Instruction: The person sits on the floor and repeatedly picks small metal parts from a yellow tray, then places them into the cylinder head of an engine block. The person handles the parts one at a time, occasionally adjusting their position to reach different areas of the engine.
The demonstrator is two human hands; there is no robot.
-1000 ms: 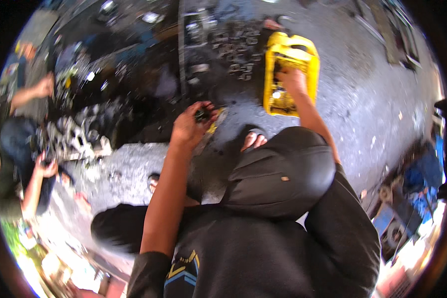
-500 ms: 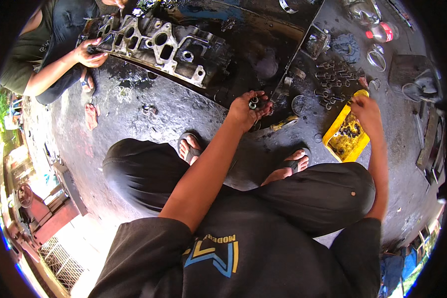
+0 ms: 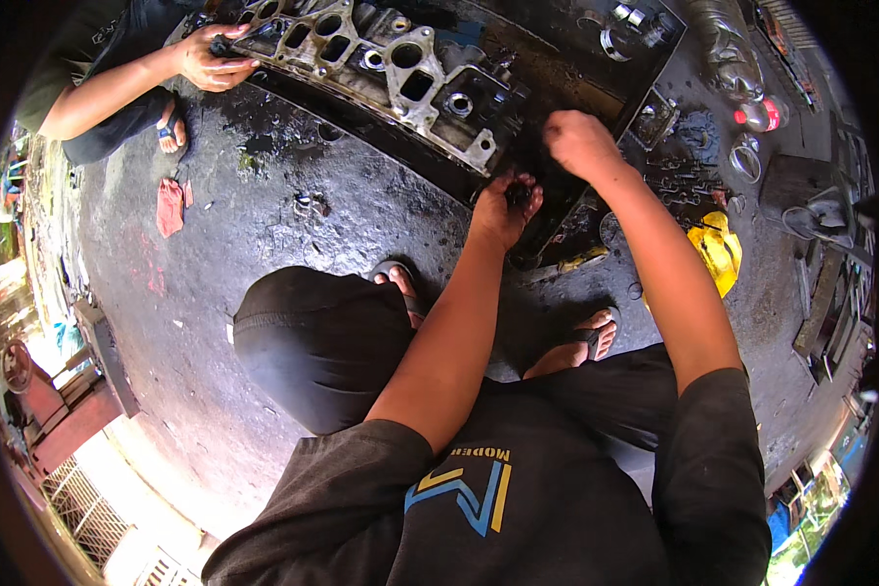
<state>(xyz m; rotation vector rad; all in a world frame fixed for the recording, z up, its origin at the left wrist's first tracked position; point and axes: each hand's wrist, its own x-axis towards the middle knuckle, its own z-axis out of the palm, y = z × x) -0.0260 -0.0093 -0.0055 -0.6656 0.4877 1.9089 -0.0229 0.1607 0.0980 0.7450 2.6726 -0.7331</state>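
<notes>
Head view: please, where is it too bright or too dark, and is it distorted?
Head view: the lower left is washed out to white; the grey floor shows glare; dark shadow around the left hand hides details; fisheye distortion bends things toward the black round rim.

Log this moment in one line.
left hand: half-open near metal casting | right hand: curled | contents: unclear | yellow container: partly hidden

Head-height fisheye view, steeply downward
</notes>
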